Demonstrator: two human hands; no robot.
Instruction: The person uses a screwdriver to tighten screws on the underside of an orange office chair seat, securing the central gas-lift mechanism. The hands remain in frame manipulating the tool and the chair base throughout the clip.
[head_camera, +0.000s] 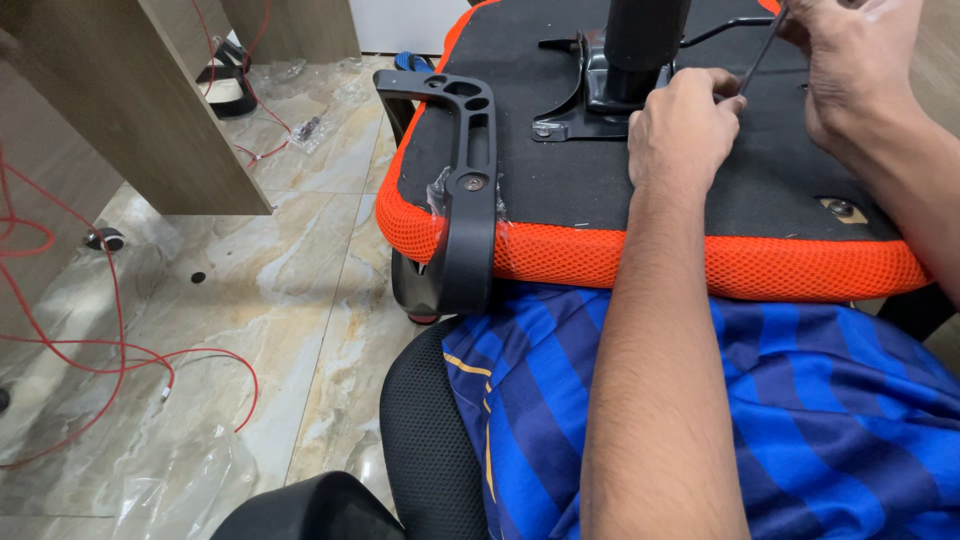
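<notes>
An upturned office chair seat (560, 180), black underneath with an orange mesh edge, rests against my lap. A black metal base plate (585, 95) and a black cylinder (645, 40) stand on it. My left hand (685, 125) is closed beside the plate, at the lower end of a thin metal hex key (762, 55). My right hand (850, 60) grips the key's upper end. A black plastic armrest (462, 190) is bolted to the seat's left edge.
Marble floor tiles (250, 300) lie to the left with red cables (120, 360), a clear plastic bag (190, 480) and wooden desk panels (150, 110). A second bolt fitting (840, 208) sits at the seat's right. I sit on a black mesh chair (425, 430).
</notes>
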